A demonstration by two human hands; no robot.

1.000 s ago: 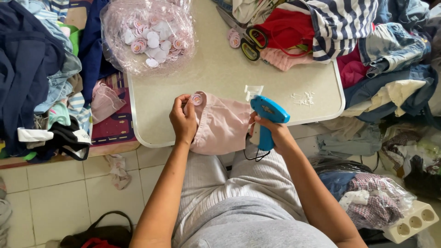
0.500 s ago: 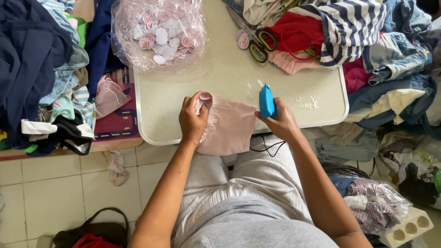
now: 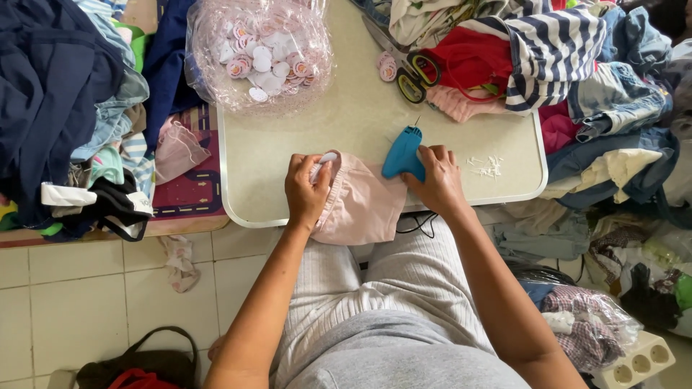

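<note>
The left hand pinches a round tag against the waistband of a pink garment lying at the counter edge. The right hand grips a blue tagging gun, resting on the garment. The tag looks positioned but not yet fastened; 1 bag of tags sits beyond the garment.

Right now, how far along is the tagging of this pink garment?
Done: the left hand pins a round tag against the waistband of the pink garment. In hand: the right hand grips the blue tagging gun beside the cloth. Left: no fastener visibly joins them, and a bag of tags waits.
</note>
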